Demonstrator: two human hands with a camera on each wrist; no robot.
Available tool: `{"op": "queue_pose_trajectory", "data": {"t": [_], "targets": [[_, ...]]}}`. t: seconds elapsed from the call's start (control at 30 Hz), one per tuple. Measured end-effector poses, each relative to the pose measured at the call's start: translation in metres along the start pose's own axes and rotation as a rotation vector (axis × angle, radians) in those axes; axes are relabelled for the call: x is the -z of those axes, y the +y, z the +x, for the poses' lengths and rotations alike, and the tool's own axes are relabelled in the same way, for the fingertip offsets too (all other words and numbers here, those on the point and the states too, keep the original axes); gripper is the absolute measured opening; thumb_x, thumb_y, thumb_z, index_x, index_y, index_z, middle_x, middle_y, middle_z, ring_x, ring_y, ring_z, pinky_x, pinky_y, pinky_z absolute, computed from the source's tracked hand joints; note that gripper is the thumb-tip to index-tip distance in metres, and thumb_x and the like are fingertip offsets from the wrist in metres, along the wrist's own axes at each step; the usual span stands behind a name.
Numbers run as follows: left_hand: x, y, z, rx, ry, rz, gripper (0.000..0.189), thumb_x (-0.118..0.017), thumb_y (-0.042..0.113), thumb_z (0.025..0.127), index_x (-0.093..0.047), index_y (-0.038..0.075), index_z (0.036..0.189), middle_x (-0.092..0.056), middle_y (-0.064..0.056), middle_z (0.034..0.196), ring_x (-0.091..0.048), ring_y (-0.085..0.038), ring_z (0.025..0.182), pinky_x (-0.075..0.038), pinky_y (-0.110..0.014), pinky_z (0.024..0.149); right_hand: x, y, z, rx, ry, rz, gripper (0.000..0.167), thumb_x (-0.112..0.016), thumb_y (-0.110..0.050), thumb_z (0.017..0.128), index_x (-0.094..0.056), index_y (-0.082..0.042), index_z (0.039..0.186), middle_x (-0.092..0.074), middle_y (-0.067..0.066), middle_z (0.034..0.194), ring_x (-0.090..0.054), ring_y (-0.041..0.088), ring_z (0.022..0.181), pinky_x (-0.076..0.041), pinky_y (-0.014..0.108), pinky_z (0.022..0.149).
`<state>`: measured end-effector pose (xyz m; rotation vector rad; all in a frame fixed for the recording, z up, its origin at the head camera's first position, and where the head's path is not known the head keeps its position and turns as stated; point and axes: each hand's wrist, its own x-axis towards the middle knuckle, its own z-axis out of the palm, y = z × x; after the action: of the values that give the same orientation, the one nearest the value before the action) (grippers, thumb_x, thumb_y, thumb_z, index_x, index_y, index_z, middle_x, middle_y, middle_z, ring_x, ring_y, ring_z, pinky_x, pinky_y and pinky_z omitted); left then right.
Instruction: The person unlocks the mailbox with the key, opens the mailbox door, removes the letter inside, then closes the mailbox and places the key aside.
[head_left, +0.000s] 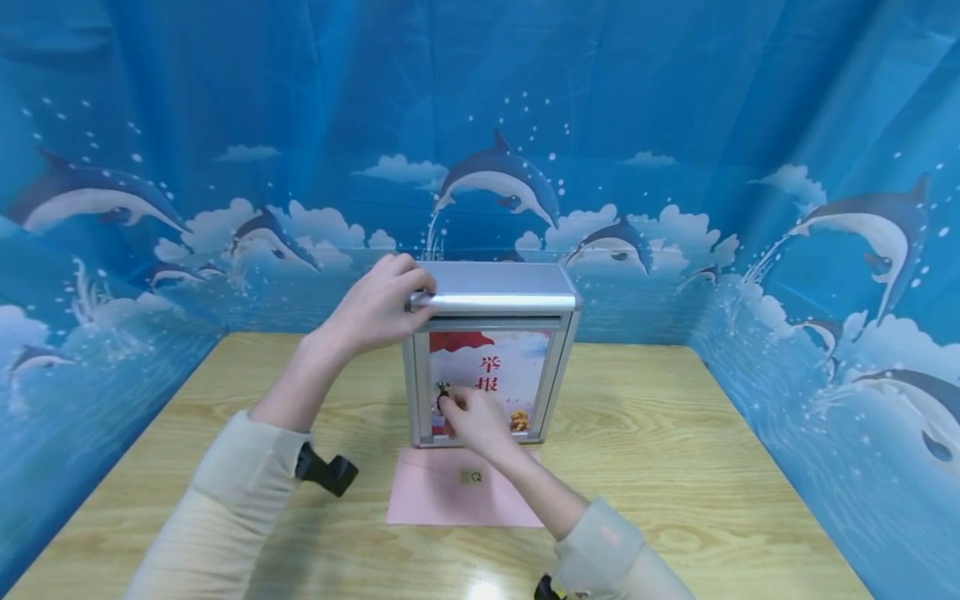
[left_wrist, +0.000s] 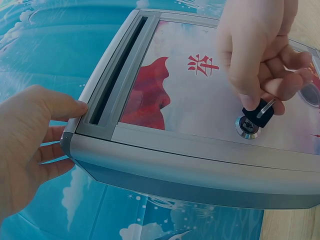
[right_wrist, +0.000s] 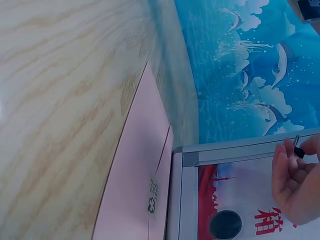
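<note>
A silver metal suggestion box (head_left: 498,287) with a slot near its top and a printed front panel with red characters stands upright on the table. My left hand (head_left: 382,304) grips its upper left corner, thumb on the front and the other fingers round the edge. My right hand (head_left: 480,421) is at the left side of the front panel. Between its thumb and fingers it pinches a black-headed key (left_wrist: 258,114), right at the round lock (left_wrist: 247,129). A metal key blade points outward beside the fingers. Whether a key sits inside the lock cannot be made out.
A flat pink folder (head_left: 431,500) with a small label lies on the wooden table (head_left: 637,467) in front of the box. A blue curtain (head_left: 637,100) printed with dolphins hangs behind and at both sides.
</note>
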<state>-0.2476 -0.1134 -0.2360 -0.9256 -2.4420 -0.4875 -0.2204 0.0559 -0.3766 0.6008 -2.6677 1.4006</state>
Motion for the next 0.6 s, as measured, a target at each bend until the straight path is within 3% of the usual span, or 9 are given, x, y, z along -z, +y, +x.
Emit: {"op": "queue_pose_trajectory", "data": {"t": [0.13,0.23,0.6], "targets": [[-0.0002,-0.0003,-0.0004,-0.007,0.003,-0.002,0.015,-0.068,0.011,0.083,-0.064,0.004,0.096,-0.053,-0.007,0.093,-0.043,-0.023,0.087,-0.039,-0.035,0.074,-0.0008,0.0017,0.0004,-0.159,-0.057,0.262,0.032,-0.045,-0.017,0.095,-0.063,0.007,0.082,-0.054,0.001,0.055,-0.05,0.012,0.046,-0.043,0.024,0.043],[0.0003,0.0002,-0.0003,-0.01,0.004,-0.002,0.015,-0.068,0.011,0.083,-0.064,0.004,0.096,-0.053,-0.008,0.093,-0.043,-0.023,0.087,-0.039,-0.035,0.074,-0.0018,0.003,0.0008,-0.24,-0.078,0.383,0.033,-0.045,-0.017,0.095,-0.061,0.011,0.09,-0.054,0.002,0.057,-0.051,0.011,0.049,-0.044,0.023,0.045],[0.0003,0.0004,-0.001,-0.003,0.001,0.001,0.016,-0.068,0.011,0.083,-0.064,0.004,0.096,-0.053,-0.008,0.093,-0.043,-0.023,0.087,-0.039,-0.036,0.074,-0.0052,0.0086,0.0006,-0.297,-0.113,0.57,0.029,-0.045,-0.016,0.095,-0.057,0.01,0.089,-0.053,0.001,0.058,-0.05,0.009,0.049,-0.043,0.021,0.044]]}}
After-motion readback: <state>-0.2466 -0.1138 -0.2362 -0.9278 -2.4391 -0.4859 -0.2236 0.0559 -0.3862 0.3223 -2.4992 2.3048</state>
